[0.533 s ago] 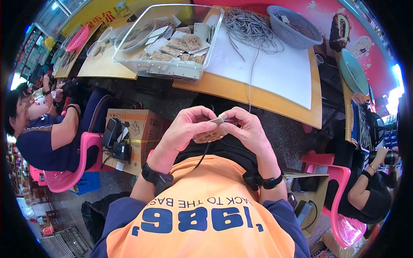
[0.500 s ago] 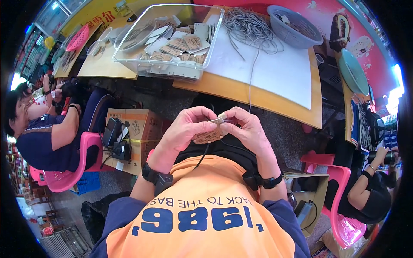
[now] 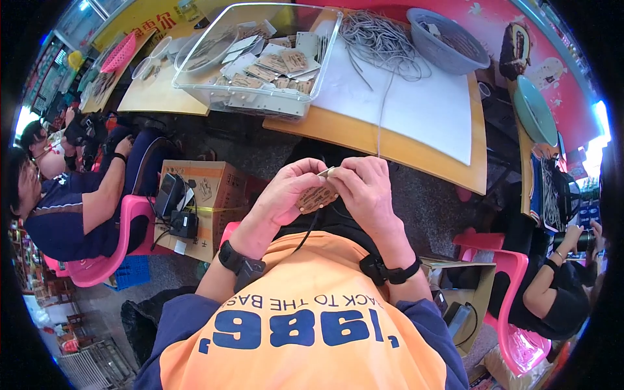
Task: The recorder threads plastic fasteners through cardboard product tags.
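Head view: L hand (image 3: 286, 195) has its grip pinched closed on a tan printed card (image 3: 316, 198), held in front of the torso, near side of the worktop (image 3: 448, 172). R hand (image 3: 365, 192) has fingers bent at card's top R edge; can't tell how tight, or on what. Clear tub (image 3: 257, 103), far L, is heaped w/ tan & white cards (image 3: 296, 62). Grey basin (image 3: 448, 62), far R, has dark bits inside; cord pile (image 3: 377, 42) sits btwn. Bare white sheet (image 3: 429, 117) runs almost to worktop's near edge; open gap btwn that edge & hands.
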